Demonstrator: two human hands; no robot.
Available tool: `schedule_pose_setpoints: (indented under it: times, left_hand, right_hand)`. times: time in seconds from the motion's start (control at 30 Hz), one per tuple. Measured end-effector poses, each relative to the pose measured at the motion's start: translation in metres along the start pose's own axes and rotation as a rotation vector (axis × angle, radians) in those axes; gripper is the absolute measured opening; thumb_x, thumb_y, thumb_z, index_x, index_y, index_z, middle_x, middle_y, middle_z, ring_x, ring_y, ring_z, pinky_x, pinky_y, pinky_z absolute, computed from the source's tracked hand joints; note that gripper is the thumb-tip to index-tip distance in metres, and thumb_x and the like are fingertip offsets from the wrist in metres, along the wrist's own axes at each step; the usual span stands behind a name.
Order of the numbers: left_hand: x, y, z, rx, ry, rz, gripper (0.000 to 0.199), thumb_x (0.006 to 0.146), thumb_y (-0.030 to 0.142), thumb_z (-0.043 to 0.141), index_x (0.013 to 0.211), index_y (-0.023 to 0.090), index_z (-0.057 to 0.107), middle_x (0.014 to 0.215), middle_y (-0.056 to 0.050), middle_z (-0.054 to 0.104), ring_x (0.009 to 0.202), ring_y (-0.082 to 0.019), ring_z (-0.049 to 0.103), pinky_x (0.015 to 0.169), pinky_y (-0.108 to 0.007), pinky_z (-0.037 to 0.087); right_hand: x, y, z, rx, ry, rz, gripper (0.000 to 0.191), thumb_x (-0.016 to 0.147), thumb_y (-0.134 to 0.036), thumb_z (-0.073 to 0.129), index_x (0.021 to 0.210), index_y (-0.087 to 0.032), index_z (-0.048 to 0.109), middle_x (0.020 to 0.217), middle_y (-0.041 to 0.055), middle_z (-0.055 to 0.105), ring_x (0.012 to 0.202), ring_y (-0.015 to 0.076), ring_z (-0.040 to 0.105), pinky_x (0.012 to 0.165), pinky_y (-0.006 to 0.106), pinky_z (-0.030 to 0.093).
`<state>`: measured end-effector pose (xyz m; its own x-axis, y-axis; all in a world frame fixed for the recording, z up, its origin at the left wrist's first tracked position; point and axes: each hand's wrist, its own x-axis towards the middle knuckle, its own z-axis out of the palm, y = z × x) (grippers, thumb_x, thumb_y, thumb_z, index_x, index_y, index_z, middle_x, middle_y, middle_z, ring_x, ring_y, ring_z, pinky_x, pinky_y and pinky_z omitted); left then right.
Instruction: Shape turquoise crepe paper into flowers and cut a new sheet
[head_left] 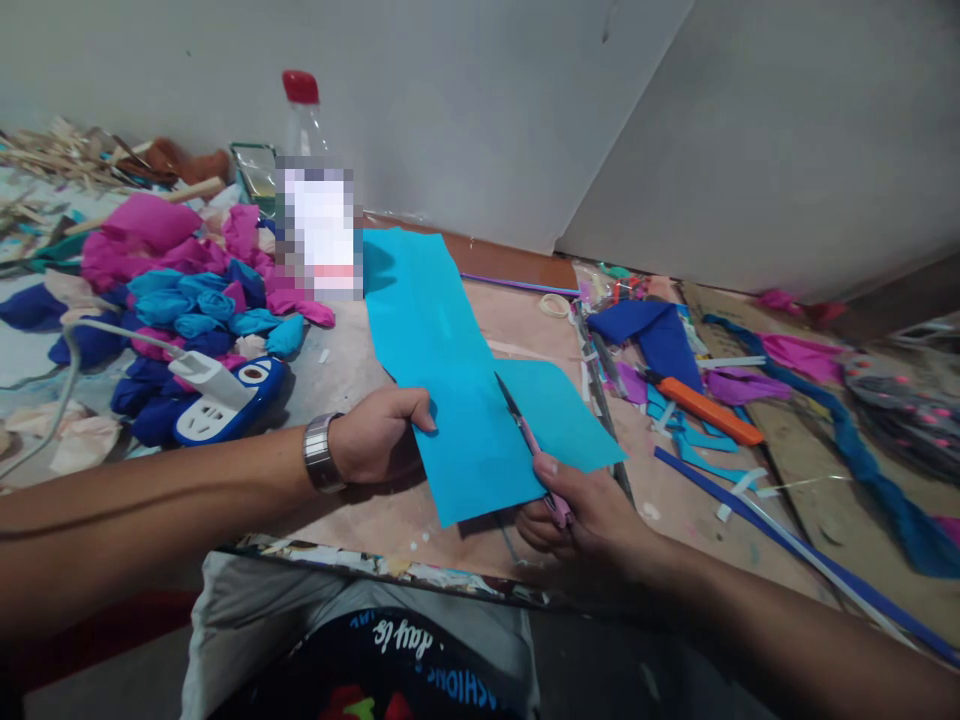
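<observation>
"Scissors [527,437] near the centre of the frame, with the right hand [585,505] wrapped around them. Which step is that?"

"Cutting, I'd judge. They lie along the right edge of the blue sheet [442,340], which runs from upper centre to lower centre, and a blue flap [574,410] spreads to their right."

"Is that flap already cut free?"

"I can't tell from this angle."

"And the left hand [379,435]?"

"Clamped on the sheet's left edge, thumb on top, just left of centre over the tabletop [345,365]."

"What would the next move call for?"

"Probably a firm pinch on the left and blades lined up with the edge, or the thin sheet could buckle or the cut wander."
</observation>
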<state>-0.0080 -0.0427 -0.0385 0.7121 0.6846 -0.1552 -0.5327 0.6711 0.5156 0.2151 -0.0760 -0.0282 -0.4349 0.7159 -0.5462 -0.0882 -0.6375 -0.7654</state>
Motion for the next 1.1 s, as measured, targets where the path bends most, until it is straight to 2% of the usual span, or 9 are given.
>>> schedule_pose_setpoints:
  times: [0.13, 0.33, 0.53, 0.63, 0.77, 0.97, 1.1]
  left_hand:
    - [-0.0004, 0.0001, 0.0033, 0.003, -0.032, 0.014, 0.044, 0.062, 0.013, 0.051, 0.1, 0.008, 0.073, 0.105, -0.014, 0.077, 0.101, -0.028, 0.072, 0.104, -0.046, 0.047]
    - [-0.0011, -0.0016, -0.0028, -0.001, 0.007, -0.018, 0.048, 0.063, 0.015, 0.053, 0.105, 0.006, 0.072, 0.107, -0.017, 0.077, 0.104, -0.029, 0.071, 0.103, -0.046, 0.047]
    - [-0.0009, -0.0012, -0.0039, -0.012, -0.042, -0.014, 0.042, 0.065, 0.013, 0.051, 0.099, 0.007, 0.074, 0.098, -0.014, 0.078, 0.093, -0.025, 0.073, 0.097, -0.041, 0.05]
    - [-0.0004, -0.0018, -0.0027, -0.027, -0.027, -0.018, 0.048, 0.063, 0.014, 0.052, 0.105, 0.007, 0.073, 0.105, -0.014, 0.077, 0.101, -0.026, 0.071, 0.098, -0.04, 0.049]
    - [-0.0006, -0.0022, -0.0019, -0.025, 0.001, -0.016, 0.053, 0.062, 0.014, 0.052, 0.111, 0.007, 0.071, 0.109, -0.014, 0.077, 0.111, -0.03, 0.068, 0.103, -0.045, 0.046]
    - [-0.0011, -0.0019, -0.0018, -0.009, 0.012, -0.006, 0.046, 0.061, 0.014, 0.052, 0.101, 0.006, 0.073, 0.096, -0.015, 0.078, 0.109, -0.032, 0.069, 0.103, -0.047, 0.046]
    - [-0.0007, -0.0022, -0.0023, -0.033, 0.002, -0.001, 0.044, 0.063, 0.012, 0.052, 0.1, 0.004, 0.074, 0.095, -0.016, 0.078, 0.106, -0.032, 0.07, 0.105, -0.048, 0.045]
  right_hand:
    - [-0.002, 0.002, -0.0002, 0.002, -0.056, -0.014, 0.064, 0.069, -0.069, 0.077, 0.057, -0.023, 0.035, 0.044, -0.0101, 0.029, 0.039, 0.0049, 0.021, 0.042, 0.024, 0.014]
    - [-0.0057, 0.0014, -0.0004, -0.111, -0.129, -0.05, 0.064, 0.08, -0.074, 0.064, 0.05, -0.022, 0.039, 0.043, -0.0052, 0.035, 0.041, 0.0077, 0.026, 0.045, 0.027, 0.016]
    - [-0.004, 0.0001, 0.0003, -0.086, -0.118, 0.013, 0.068, 0.07, -0.079, 0.068, 0.051, -0.024, 0.035, 0.041, -0.0072, 0.03, 0.04, 0.0075, 0.023, 0.045, 0.027, 0.016]
    - [-0.0024, 0.0017, -0.0016, -0.08, -0.099, 0.013, 0.068, 0.069, -0.08, 0.069, 0.052, -0.024, 0.033, 0.041, -0.0089, 0.025, 0.039, 0.0069, 0.02, 0.045, 0.026, 0.013]
    - [-0.0025, 0.0042, -0.0031, -0.073, -0.11, 0.042, 0.07, 0.07, -0.081, 0.066, 0.049, -0.024, 0.032, 0.041, -0.0073, 0.029, 0.038, 0.007, 0.023, 0.044, 0.027, 0.014]
    - [-0.0034, 0.0007, 0.0019, -0.144, -0.159, -0.089, 0.065, 0.081, -0.076, 0.06, 0.05, -0.023, 0.038, 0.042, -0.0055, 0.034, 0.04, 0.0083, 0.026, 0.044, 0.027, 0.017]
    - [-0.0047, -0.0011, 0.0022, -0.132, -0.203, -0.078, 0.066, 0.083, -0.074, 0.058, 0.049, -0.022, 0.037, 0.043, -0.006, 0.031, 0.04, 0.0079, 0.023, 0.043, 0.027, 0.016]
